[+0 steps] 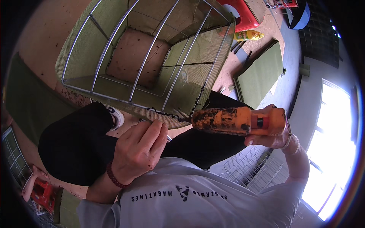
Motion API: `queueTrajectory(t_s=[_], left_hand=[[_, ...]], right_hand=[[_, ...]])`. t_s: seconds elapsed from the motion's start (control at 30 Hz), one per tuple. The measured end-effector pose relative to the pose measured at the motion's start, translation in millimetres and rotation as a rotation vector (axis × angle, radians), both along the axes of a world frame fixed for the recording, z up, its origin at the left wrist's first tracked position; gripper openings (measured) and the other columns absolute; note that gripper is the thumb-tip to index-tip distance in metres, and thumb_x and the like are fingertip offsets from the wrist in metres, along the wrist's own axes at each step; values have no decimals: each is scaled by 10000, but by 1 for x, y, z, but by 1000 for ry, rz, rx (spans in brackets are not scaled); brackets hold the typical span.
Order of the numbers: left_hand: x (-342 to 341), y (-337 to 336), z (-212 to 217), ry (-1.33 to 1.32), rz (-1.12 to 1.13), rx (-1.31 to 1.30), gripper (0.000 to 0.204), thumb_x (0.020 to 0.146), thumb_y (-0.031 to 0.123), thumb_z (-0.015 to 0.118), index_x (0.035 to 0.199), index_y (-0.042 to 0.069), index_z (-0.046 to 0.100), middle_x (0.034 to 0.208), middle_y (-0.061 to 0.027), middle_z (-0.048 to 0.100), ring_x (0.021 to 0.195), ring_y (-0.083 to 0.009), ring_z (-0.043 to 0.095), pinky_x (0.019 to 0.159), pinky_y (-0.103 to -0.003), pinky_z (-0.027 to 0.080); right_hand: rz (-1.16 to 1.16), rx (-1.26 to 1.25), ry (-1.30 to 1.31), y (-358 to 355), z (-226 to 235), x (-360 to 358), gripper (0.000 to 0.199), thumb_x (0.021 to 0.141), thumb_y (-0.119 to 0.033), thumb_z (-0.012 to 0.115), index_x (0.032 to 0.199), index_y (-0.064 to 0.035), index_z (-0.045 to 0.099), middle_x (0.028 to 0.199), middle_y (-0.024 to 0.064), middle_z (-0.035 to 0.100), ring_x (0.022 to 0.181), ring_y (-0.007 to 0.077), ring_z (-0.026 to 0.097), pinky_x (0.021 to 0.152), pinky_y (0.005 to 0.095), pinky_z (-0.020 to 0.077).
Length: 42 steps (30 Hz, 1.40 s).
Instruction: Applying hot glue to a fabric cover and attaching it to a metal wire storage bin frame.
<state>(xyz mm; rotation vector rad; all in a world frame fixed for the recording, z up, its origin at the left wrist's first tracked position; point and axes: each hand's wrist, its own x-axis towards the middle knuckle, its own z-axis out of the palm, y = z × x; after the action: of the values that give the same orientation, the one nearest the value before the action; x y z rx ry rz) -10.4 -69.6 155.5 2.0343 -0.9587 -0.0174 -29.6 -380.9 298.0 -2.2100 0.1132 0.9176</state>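
Note:
A metal wire frame (143,68) covered in olive-green mesh cloth (176,121) leans over my lap, its bars toward me. Dark, knotted binding runs along the near edge and up the right corner. My left hand (146,146) is closed at that near edge, fingertips pinched together on the mesh. To its right, my right hand (272,138) grips a worn orange hand tool (222,121) smeared with black. The tool's nose touches or nearly touches the frame's lower right corner; its exact tip is hard to make out.
Green cloth panels (262,76) lie on the floor at right, near a yellow bottle (249,35) and a red stool (241,15). Wire racks (251,167) stand behind my right side. At far left, another person's hand (38,173) is near a wire panel (17,152).

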Motion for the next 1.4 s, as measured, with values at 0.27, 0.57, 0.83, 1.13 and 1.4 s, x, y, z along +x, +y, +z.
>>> queueTrajectory(t_s=[0.27, 0.57, 0.83, 1.13, 1.4], left_hand=[[8, 8, -1, -99, 121, 116, 169, 808, -12, 738, 960, -59, 682, 958, -132, 661, 773, -259, 660, 622, -346, 537], [8, 10, -3, -81, 233, 107, 162, 766, -44, 732, 923, -52, 693, 978, -108, 670, 785, -258, 661, 632, -347, 542], [10, 14, -1, -80, 261, 114, 176, 753, -45, 724, 926, -52, 691, 976, -106, 663, 809, -259, 662, 651, -344, 543], [11, 15, -1, -85, 254, 119, 210, 724, -51, 722, 932, -54, 694, 974, -107, 656, 817, -258, 659, 645, -339, 540], [11, 15, 1, -63, 256, 107, 211, 727, -53, 719, 936, -54, 695, 966, -107, 655, 813, -259, 661, 647, -339, 545]], right_hand=[[69, -6, -43, 6, -9, 3, 482, 710, -409, 920, 983, -67, 719, 856, 48, 694, 708, 203, 675, 698, 324, 526], [-17, 109, 39, 18, -24, 13, 483, 742, -405, 906, 1031, -68, 715, 894, 60, 718, 780, 217, 688, 733, 339, 542], [-55, 114, 87, 18, -19, 16, 523, 762, -386, 897, 1108, -48, 696, 911, 65, 723, 836, 207, 701, 767, 312, 554], [-9, 108, -211, 27, -27, 9, 544, 740, -401, 910, 1090, -38, 706, 956, 84, 723, 858, 213, 700, 777, 327, 555], [157, 48, -323, 31, -26, 16, 692, 634, -373, 972, 1109, 48, 696, 909, 57, 655, 768, 150, 648, 676, 286, 499]])
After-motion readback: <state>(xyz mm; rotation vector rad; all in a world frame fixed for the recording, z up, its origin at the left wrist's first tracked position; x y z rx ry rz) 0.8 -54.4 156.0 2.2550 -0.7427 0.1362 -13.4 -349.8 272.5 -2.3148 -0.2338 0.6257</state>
